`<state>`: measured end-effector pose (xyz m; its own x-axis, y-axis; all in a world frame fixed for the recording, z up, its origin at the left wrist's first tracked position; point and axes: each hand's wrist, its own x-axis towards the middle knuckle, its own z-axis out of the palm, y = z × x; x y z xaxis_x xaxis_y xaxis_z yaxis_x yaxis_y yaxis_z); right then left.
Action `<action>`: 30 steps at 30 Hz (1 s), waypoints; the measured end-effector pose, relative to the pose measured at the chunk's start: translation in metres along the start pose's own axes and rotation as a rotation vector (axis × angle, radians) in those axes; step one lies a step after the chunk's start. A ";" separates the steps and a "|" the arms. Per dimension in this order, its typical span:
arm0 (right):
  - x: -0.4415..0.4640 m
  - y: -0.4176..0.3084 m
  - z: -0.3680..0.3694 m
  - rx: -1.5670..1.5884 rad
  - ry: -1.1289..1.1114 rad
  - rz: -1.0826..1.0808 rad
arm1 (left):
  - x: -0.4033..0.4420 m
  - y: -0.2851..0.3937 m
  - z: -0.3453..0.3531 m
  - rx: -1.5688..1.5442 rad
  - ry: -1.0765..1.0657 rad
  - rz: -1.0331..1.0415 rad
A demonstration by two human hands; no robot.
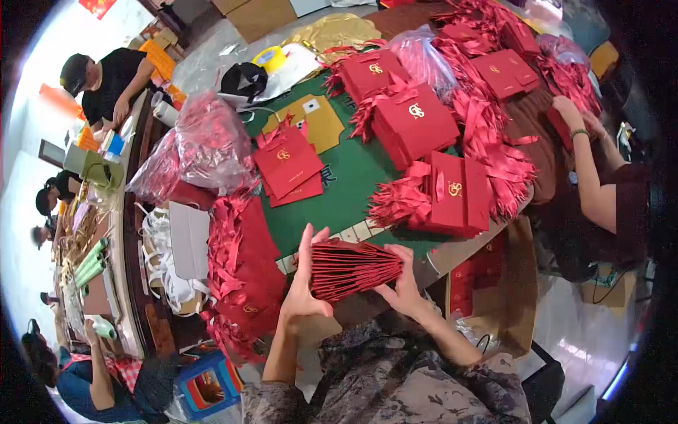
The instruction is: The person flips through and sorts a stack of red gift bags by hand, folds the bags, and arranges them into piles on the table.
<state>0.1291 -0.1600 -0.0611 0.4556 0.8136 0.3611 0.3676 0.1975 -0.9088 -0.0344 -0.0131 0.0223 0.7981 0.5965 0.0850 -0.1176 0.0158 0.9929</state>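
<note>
Between my two hands is a thick stack of flat red gift bags (353,270), held above the near edge of the table, its many edges fanned toward me. My left hand (307,283) presses against the left end, fingers pointing up and thumb below. At the right end, my right hand (404,283) grips the stack, where the edges are squeezed closer together. Left of my hands lies a row of red bags with ribbons (244,275). Two flat red bags with a gold logo (288,166) rest on the green table mat (360,169) ahead.
Stacked red bags (459,194) with ribbon bundles fill the right side. A clear plastic bag of red items (212,138) sits at left, near white ribbons (166,261). A cardboard box (519,283) stands below right. A co-worker's arms (586,155) handle red bags; other people sit at left.
</note>
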 end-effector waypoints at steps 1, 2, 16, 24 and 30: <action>0.000 0.000 0.000 -0.008 0.000 -0.010 | -0.003 -0.001 -0.002 0.047 -0.026 0.020; -0.001 0.000 0.001 -0.027 0.001 -0.001 | -0.005 -0.002 -0.002 0.043 -0.017 0.024; 0.000 0.000 0.005 0.052 0.002 0.070 | -0.028 -0.031 0.013 0.594 0.290 0.177; 0.006 0.004 -0.001 0.009 -0.008 0.037 | -0.028 -0.031 0.009 0.587 0.248 0.207; 0.004 0.005 -0.001 0.173 -0.020 0.090 | -0.016 -0.017 -0.028 0.457 0.038 0.167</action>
<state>0.1337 -0.1560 -0.0641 0.4637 0.8425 0.2742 0.1808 0.2131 -0.9602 -0.0618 -0.0007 0.0018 0.7675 0.5896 0.2518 0.0356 -0.4314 0.9015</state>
